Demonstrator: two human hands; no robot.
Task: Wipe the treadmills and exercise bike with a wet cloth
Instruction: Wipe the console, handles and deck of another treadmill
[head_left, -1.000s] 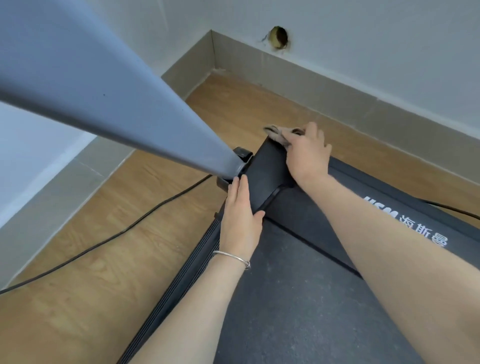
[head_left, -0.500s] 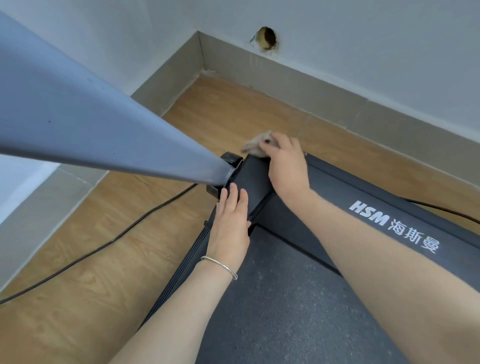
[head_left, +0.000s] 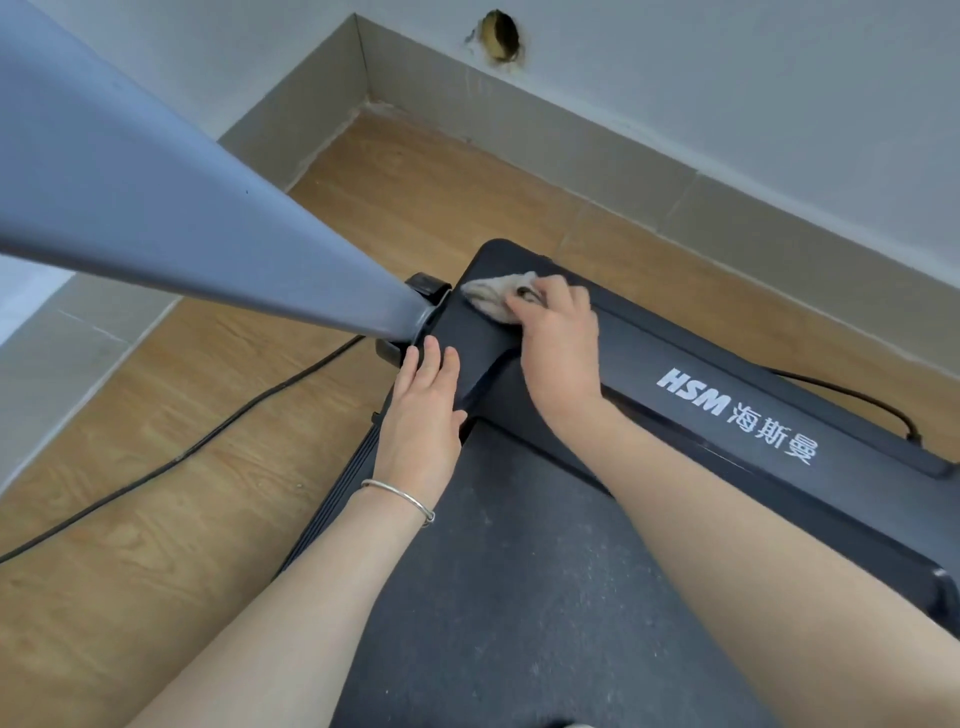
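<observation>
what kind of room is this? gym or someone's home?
Can't tell for sure; likely a plain room used for exercise, home or small gym. The clues: a black HSM treadmill being wiped with a cloth, wood-look floor, and bare white walls with a tiled skirting.

head cam | looked forward and down | close over treadmill (head_left: 675, 374) front cover | gray upright (head_left: 156, 208) crossed near lens, left

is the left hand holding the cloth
No, the left hand rests flat with straight fingers on the treadmill's black motor cover, while the right hand grips the beige cloth.
</observation>
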